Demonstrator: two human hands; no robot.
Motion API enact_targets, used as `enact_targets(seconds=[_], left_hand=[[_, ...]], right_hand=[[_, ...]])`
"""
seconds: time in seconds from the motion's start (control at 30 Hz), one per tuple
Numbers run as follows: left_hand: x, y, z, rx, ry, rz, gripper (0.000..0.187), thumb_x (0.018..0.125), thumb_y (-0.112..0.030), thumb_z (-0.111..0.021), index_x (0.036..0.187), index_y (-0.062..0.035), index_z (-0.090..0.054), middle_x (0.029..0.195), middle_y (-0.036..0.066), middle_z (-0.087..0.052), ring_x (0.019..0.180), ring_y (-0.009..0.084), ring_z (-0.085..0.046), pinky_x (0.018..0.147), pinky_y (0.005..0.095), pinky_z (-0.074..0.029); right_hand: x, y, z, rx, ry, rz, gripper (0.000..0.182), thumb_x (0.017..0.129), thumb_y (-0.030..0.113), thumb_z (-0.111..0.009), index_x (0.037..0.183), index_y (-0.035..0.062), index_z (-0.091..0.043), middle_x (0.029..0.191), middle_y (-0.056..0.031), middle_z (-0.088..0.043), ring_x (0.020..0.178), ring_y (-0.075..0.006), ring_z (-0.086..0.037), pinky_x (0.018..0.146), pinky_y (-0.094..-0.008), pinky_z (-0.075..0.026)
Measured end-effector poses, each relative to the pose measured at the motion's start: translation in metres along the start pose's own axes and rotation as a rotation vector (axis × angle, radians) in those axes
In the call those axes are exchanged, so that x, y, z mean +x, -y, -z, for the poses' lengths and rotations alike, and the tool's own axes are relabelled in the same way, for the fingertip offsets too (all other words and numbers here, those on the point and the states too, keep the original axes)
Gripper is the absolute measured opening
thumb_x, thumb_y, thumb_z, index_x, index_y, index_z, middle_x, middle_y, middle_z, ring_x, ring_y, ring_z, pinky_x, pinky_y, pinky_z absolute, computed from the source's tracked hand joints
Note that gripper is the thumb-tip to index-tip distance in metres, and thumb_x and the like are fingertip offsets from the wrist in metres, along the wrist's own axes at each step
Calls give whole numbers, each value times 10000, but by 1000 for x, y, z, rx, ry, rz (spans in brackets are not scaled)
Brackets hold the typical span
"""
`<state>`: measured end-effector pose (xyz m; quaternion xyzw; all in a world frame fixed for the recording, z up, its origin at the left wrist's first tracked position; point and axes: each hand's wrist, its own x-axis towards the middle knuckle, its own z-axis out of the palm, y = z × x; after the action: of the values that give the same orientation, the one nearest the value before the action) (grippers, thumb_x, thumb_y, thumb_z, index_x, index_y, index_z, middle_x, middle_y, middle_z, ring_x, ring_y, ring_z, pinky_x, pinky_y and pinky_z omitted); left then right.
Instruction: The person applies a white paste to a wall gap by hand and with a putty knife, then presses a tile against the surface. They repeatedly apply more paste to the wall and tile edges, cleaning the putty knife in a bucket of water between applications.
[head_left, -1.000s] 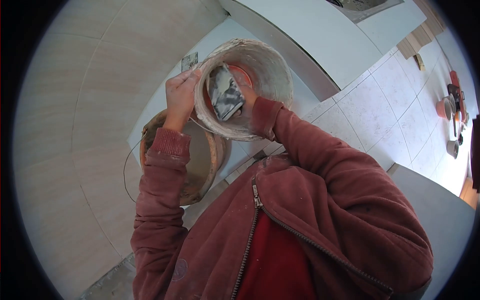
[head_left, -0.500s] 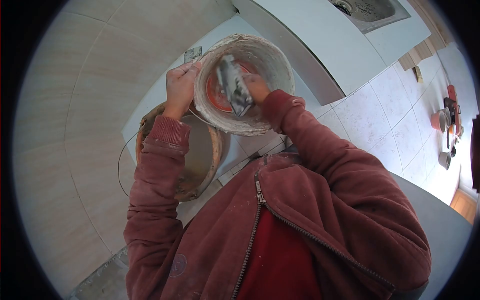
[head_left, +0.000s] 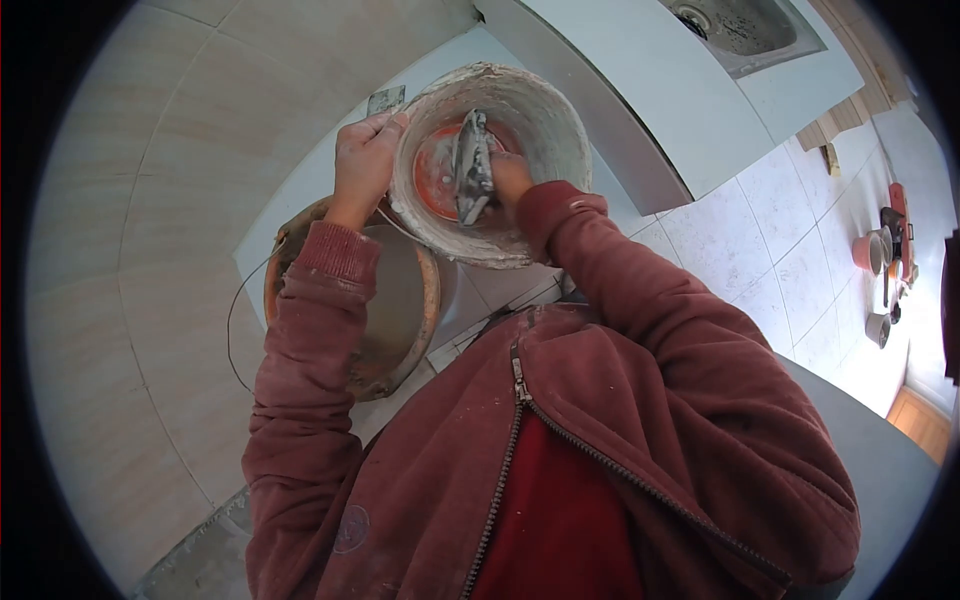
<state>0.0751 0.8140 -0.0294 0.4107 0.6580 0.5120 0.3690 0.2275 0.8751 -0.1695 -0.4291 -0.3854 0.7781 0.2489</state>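
My left hand [head_left: 366,165] grips the rim of a plaster-crusted bucket [head_left: 555,135] at its left side, fingers closed on the edge. The bucket is tipped so that its reddish bottom faces me. Inside it my right hand [head_left: 508,175] holds a trowel [head_left: 473,165] smeared with grey-white material; the fingers are partly hidden behind the tool. Under my left forearm stands a second, orange-rimmed bucket [head_left: 432,300] with greyish liquid in it and a wire handle out to the left.
A small flat plate [head_left: 386,100] lies behind my left hand. Tiled wall [head_left: 100,250] rises on the left. A white counter panel [head_left: 640,90] with a metal sink [head_left: 750,35] is at upper right. Pots and tools, including a pink pot [head_left: 868,254], stand far right on the tiled floor.
The trowel in my right hand has turned more upright and narrower to the view inside the bucket. My left hand keeps its hold on the rim. The view has shifted slightly.
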Motion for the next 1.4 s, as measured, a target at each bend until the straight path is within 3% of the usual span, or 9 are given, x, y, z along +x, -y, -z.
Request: enact_targets(seconds=[0.1,0.17,0.27,0.57,0.77,0.97,1.2,1.3,1.4], left_hand=[[0,0,-2,34,3,-34,254,886,-148,-556,957,76,-652,822,66,-663,709,96,-556,664,239,-463],[6,2,-2,102,36,-71,252,884,-151,-559,960,71,-653,817,62,-662,706,93,-555,663,237,-463],[9,8,1,168,49,-118,248,880,-156,-567,961,62,-655,807,58,-662,701,89,-555,665,237,-464],[10,-7,-11,164,164,-157,252,868,-157,-574,940,73,-649,789,77,-662,709,101,-563,684,253,-470],[13,-9,-21,319,194,-294,286,855,-183,-582,958,79,-632,863,156,-674,754,129,-584,725,278,-472],[-4,-12,-33,389,203,-333,301,848,-214,-592,967,59,-637,917,203,-668,760,148,-600,728,285,-475],[-21,-9,-37,298,186,-345,307,849,-224,-598,966,56,-643,724,116,-664,647,143,-586,656,279,-478],[-26,-7,-37,264,172,-317,308,847,-225,-599,965,56,-643,700,102,-655,634,147,-577,646,280,-472],[-21,-5,-29,350,137,-350,307,845,-223,-599,968,55,-641,716,114,-662,658,148,-594,658,281,-476]], right_hand=[[-5,11,-10,-225,17,-50,321,898,239,-476,1075,-2,-595,832,-137,-646,758,-189,-641,570,-401,-489],[-2,-1,-12,-652,-134,292,357,913,268,-454,1031,-35,-603,893,-188,-641,828,-262,-628,727,-384,-478],[-9,9,-9,-361,19,118,398,928,299,-434,1011,-52,-604,965,-229,-625,925,-336,-595,844,-360,-428],[-8,30,18,-891,421,574,446,926,383,-432,1009,-10,-626,933,-262,-621,936,-384,-589,844,-416,-430],[-60,87,37,-1515,540,482,448,919,372,-435,990,-34,-612,886,-252,-629,842,-406,-601,819,-441,-450],[-52,65,50,-1632,89,436,386,901,319,-426,958,1,-638,904,-244,-632,867,-384,-612,794,-451,-469],[-26,-13,20,-1561,132,325,357,887,296,-438,926,10,-648,947,-230,-631,870,-366,-622,786,-434,-482],[-34,-13,13,-1123,-31,181,335,880,286,-446,903,30,-659,889,-197,-651,849,-325,-640,773,-424,-489],[-61,1,16,-564,277,-258,281,871,247,-466,975,63,-650,968,-127,-663,887,-272,-642,751,-397,-490]])
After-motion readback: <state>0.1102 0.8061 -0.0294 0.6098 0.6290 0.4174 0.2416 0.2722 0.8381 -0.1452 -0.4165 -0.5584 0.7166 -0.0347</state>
